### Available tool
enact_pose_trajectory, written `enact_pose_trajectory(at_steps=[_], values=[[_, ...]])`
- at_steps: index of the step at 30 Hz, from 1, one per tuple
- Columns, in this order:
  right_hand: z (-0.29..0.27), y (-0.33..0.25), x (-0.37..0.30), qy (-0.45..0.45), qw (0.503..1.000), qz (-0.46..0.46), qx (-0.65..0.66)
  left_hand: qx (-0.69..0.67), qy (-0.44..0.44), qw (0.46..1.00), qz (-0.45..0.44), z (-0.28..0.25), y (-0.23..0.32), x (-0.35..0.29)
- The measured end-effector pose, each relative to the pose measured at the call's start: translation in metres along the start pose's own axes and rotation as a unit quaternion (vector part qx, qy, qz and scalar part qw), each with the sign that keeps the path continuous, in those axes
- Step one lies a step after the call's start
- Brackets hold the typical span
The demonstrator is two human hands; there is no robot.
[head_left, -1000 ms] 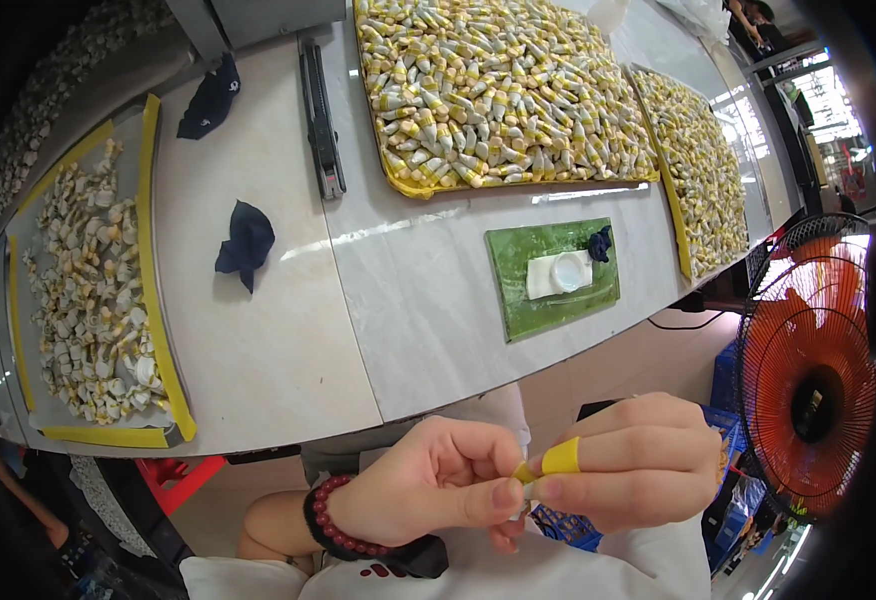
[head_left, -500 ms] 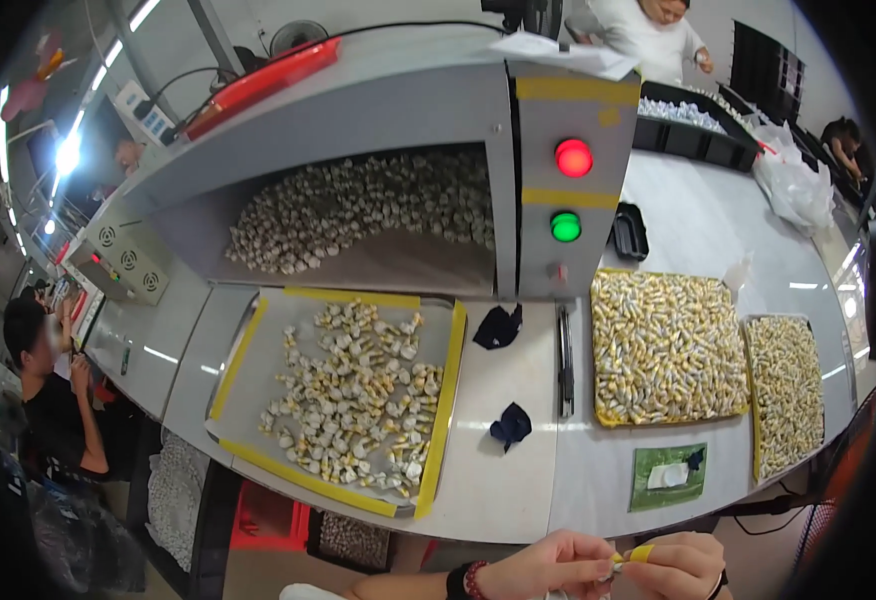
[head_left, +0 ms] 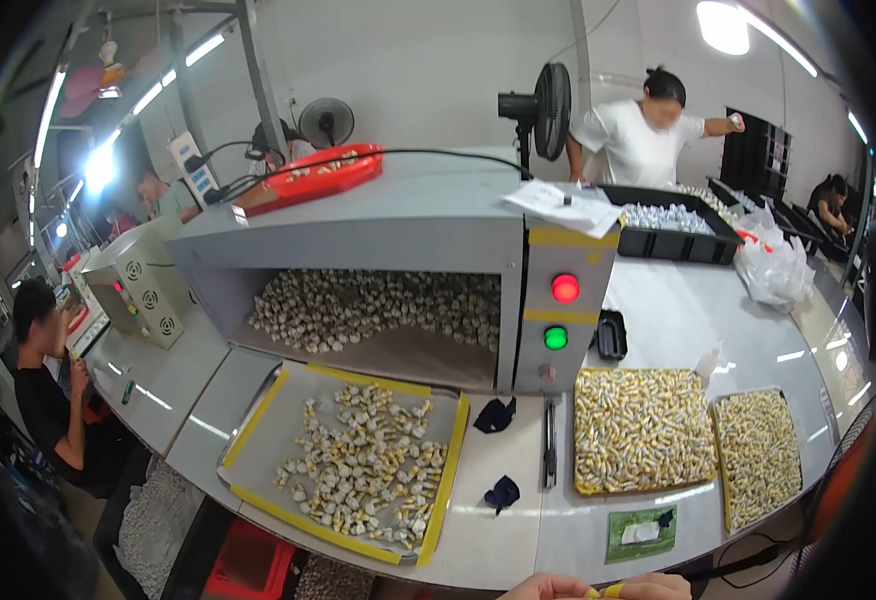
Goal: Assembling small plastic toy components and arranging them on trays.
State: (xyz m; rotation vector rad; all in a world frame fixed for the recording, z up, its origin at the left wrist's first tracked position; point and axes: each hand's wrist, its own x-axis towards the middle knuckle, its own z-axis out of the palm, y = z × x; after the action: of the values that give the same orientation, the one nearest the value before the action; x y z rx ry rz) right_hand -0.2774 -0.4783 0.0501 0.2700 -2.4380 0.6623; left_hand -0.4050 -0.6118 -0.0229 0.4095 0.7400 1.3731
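At the lower edge, my left hand (head_left: 545, 586) and my right hand (head_left: 655, 585) are close together, mostly cut off. Their fingers are pinched, with bits of yellow between or on them; what they hold cannot be made out now. Above and to the left lies a metal tray (head_left: 445, 470) edged with yellow tape, strewn with small white-and-yellow wrapped pieces (head_left: 373, 455). Nearest my hands is a green packet (head_left: 613, 542) with a white patch on it. Farther up, a square tray is heaped with yellow-and-silver pieces (head_left: 644, 430), beside a narrower tray of similar pieces (head_left: 758, 455).
A grey machine (head_left: 358, 232) with red and green lamps stands behind, its opening full of whitish pieces (head_left: 378, 308). Two dark cloth scraps (head_left: 495, 416) and a black bar (head_left: 550, 445) lie mid-table. Co-workers (head_left: 648, 140) stand and sit around. Crates sit below left.
The view has tilted up, so the table and trays sit lower in the picture. My hands have slid toward the lower edge and are now mostly cut off. A co-worker's arm has stretched out.
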Motion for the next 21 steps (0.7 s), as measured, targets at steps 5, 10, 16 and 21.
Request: enact_pose_trajectory(at_steps=[5,10,16,21], values=[[0.0,-0.012,0.0,0.019,1.0,-0.013,-0.004,0.017,0.007,0.999,0.029,0.002,-0.011,-0.007],[-0.001,-0.028,-0.006,0.023,1.0,-0.01,-0.019,0.036,0.003,0.998,0.048,0.008,-0.016,-0.016],[0.004,-0.01,-0.013,-0.004,0.998,-0.053,-0.034,-0.014,-0.086,0.996,0.009,-0.006,-0.006,-0.019],[0.002,-0.024,-0.026,0.03,0.999,-0.03,0.0,-0.05,-0.111,0.992,-0.026,0.01,-0.003,-0.025]])
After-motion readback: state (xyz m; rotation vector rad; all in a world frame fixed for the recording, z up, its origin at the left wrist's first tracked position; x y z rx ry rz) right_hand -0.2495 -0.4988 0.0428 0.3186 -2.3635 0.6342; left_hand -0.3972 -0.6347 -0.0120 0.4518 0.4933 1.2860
